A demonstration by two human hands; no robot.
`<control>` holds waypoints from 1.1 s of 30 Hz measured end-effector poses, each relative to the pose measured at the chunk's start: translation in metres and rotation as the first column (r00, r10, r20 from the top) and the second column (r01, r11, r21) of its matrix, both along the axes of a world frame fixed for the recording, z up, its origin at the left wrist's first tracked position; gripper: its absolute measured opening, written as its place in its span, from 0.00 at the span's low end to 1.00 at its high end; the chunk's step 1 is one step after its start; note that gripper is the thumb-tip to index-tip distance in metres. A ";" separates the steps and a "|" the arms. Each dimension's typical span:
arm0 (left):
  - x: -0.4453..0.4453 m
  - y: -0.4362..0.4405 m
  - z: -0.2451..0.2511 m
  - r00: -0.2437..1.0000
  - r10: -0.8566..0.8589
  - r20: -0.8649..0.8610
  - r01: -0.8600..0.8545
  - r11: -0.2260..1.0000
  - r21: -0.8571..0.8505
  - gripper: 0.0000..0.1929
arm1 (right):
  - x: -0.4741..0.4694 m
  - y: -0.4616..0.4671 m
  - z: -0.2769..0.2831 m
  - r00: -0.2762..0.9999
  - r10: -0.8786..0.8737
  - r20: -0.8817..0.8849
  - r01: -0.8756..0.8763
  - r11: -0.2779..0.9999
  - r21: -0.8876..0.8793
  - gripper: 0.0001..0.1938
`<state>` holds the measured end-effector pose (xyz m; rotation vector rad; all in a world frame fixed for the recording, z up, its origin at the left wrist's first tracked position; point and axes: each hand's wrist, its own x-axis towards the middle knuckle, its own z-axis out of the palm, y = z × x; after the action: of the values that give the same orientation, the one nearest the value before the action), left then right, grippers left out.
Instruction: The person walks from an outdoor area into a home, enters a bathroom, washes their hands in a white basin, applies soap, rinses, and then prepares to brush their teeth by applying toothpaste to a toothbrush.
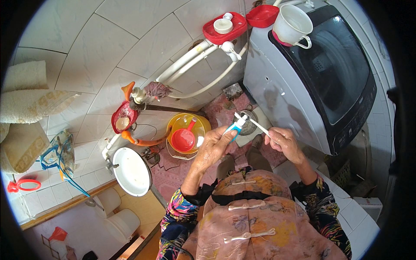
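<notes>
My left hand (pixel 211 144) grips a blue-and-white toothpaste tube (pixel 234 130), its white nozzle tilted up and to the right. A white toothbrush (pixel 260 126) lies between the fingers of my right hand (pixel 285 143), and its head end meets the tube's nozzle. Whether paste is on the bristles is too small to tell. Below and beyond the two hands, a round metal lid (pixel 248 125) sits on the floor. A white mug (pixel 292 22) with a handle stands on the dark top of the washing machine (pixel 331 65).
Left of my hands are a yellow bucket (pixel 205 125) holding a red dipper (pixel 183 139), and a white enamel basin (pixel 131 172). White pipes (pixel 185 60) run along the tiled wall, under a red soap dish (pixel 209 29). Towels (pixel 26 104) hang at far left.
</notes>
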<state>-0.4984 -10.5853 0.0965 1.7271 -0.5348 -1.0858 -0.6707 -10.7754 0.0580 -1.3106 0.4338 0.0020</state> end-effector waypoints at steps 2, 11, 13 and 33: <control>0.001 0.001 0.000 0.999 -0.028 0.024 0.028 0.999 0.020 0.15 | -0.003 -0.002 -0.001 1.000 0.008 -0.001 -0.008 1.000 -0.007 0.19; 0.006 0.002 -0.011 0.915 -0.173 0.364 0.125 0.981 0.150 0.16 | -0.018 -0.007 -0.012 0.998 0.016 -0.067 -0.020 0.997 -0.069 0.20; 0.008 0.003 -0.014 0.883 -0.173 0.437 0.099 0.977 0.187 0.16 | -0.021 -0.008 -0.013 0.996 0.015 -0.093 -0.018 0.999 -0.032 0.20; -0.012 0.004 -0.014 0.599 -0.278 0.751 0.146 0.960 0.239 0.11 | 0.073 0.030 0.002 0.978 -0.211 -0.011 0.211 0.972 0.101 0.10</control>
<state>-0.5100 -10.5816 0.0827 2.3008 -1.2612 -0.4580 -0.5975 -10.7457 0.0602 -1.1596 0.5649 -0.1514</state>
